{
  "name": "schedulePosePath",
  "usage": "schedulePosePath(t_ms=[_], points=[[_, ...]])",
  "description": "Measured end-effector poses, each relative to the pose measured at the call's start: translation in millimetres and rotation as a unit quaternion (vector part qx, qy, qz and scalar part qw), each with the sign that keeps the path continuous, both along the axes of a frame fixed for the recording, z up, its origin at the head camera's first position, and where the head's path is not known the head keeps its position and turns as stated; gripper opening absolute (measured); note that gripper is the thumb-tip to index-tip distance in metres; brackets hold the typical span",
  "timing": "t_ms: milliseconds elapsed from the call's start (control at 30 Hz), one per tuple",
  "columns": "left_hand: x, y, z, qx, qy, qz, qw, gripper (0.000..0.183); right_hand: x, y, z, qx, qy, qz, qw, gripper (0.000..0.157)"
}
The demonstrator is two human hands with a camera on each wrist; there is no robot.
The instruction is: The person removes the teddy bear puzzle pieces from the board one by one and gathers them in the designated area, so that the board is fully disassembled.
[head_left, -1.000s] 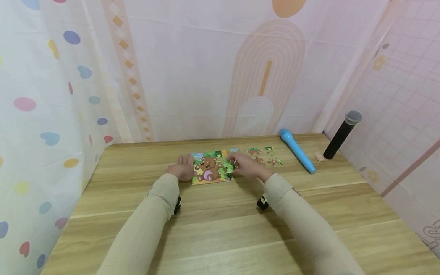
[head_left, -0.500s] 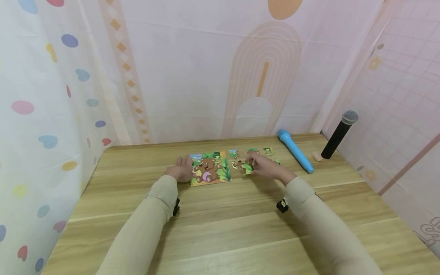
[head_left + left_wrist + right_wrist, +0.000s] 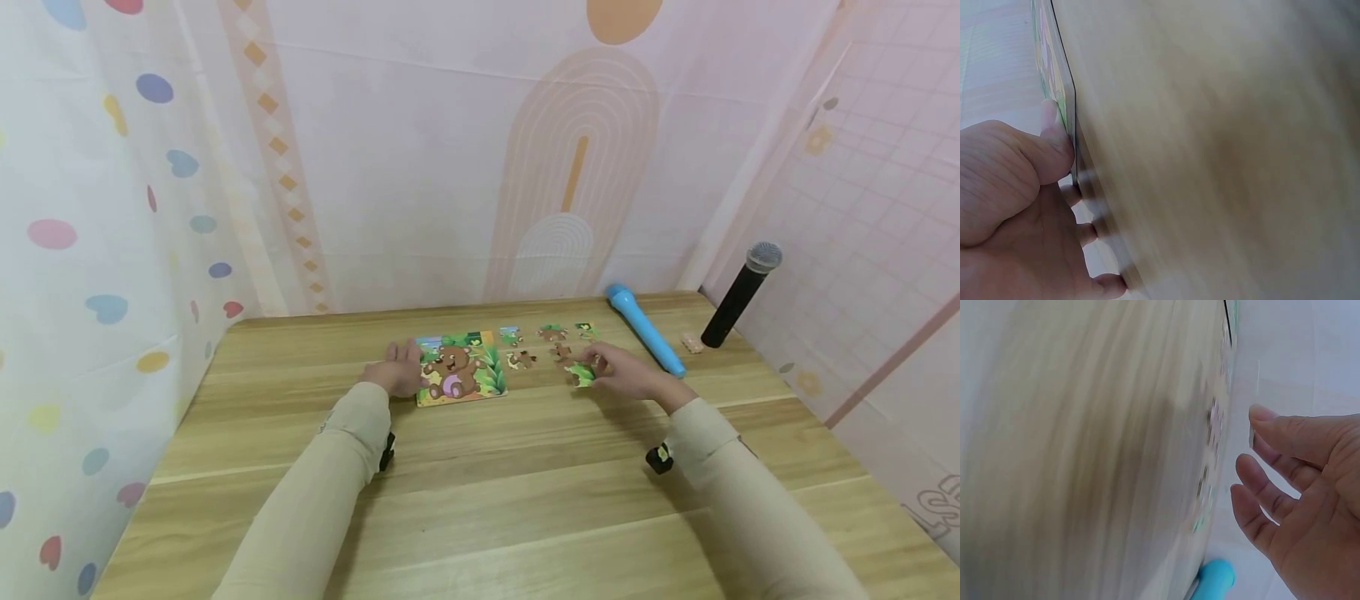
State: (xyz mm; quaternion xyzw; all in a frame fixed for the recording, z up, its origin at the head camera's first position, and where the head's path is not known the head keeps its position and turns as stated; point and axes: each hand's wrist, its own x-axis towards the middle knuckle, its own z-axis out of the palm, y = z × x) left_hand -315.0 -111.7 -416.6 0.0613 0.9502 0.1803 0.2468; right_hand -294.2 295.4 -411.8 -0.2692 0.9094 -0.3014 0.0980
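Note:
A bear jigsaw board [image 3: 461, 371] lies flat on the wooden table. At its left edge is my left hand [image 3: 397, 369]; in the left wrist view its thumb [image 3: 1054, 122] rests on the board's corner, and the other fingertips touch the table. To the right, my right hand [image 3: 626, 371] pinches a green puzzle piece [image 3: 580, 374] between thumb and index finger. The right wrist view shows that piece [image 3: 1252, 438] edge-on, raised off the table. Its other fingers are loosely bent. Several loose pieces, among them a blue-green one [image 3: 511, 336] and a brown one [image 3: 522, 360], lie between board and hand.
A light blue microphone [image 3: 647, 329] lies beyond my right hand. Farther right a black microphone [image 3: 742, 293] stands tilted beside a small pinkish object [image 3: 692, 342]. Patterned curtains [image 3: 420, 167] hang along the table's back and sides.
My right hand has moved right, away from the board, with the green piece in its pinch, uncovering loose pieces on the table. My left hand has stayed at the board's left edge.

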Motion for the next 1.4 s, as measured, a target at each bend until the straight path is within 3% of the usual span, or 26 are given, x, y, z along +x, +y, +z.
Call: schedulePosePath(t_ms=[400,733,1033,1267,1400], points=[[0.9,0.4,2.8,-0.003,0.006,-0.006,1.0000,0.079,9.4,39.0,-9.1,0.004,-0.004,-0.027,1.000,0.034],[-0.5,-0.8,1.7,-0.004,0.000,-0.006,1.0000,0.079,5.3,47.9,-15.1,0.014,-0.001,-0.011,1.000,0.032],[-10.0,-1.4,-10.5,-0.016,0.004,-0.006,0.9998,0.076,1.6,48.6,-20.2,0.027,0.000,-0.024,0.999,0.035],[0.5,1.3,1.3,-0.008,0.003,0.000,1.0000,0.080,2.6,49.3,-19.9,0.024,-0.002,-0.026,0.999,0.036],[2.2,1.2,3.2,-0.008,0.000,0.000,1.0000,0.078,3.5,45.9,-17.9,0.033,0.021,-0.025,0.999,0.037]])
